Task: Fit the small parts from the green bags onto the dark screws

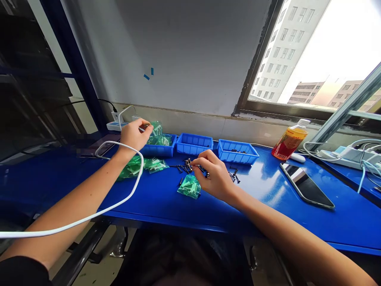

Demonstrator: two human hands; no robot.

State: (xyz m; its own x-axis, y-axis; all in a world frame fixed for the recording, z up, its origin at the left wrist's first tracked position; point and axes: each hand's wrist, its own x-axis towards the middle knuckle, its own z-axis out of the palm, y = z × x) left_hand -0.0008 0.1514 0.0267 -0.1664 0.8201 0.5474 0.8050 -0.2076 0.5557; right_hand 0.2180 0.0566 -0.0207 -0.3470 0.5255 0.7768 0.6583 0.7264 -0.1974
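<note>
My left hand (pixel 135 135) is pinched at the top edge of a green plastic bag (pixel 156 128), lifted above the left blue bin (pixel 160 150). More green bags (pixel 162 140) with pale pieces inside fill that bin. My right hand (pixel 212 174) hovers over a loose pile of dark screws (pixel 186 166), thumb and forefinger closed; what lies between the fingertips is too small to make out. Just below these fingers, a filled green bag (pixel 189 186) lies on the blue table (pixel 166 206). Other green bags (pixel 154 165) are spread in front of the left bin.
Two more blue bins stand at the back: a middle one (pixel 195 149) and a right one (pixel 238 156) with dark small parts. A phone (pixel 306 184), a drink bottle (pixel 290 140) and a power strip (pixel 351 155) are at right. A white cable (pixel 127 196) crosses my left forearm.
</note>
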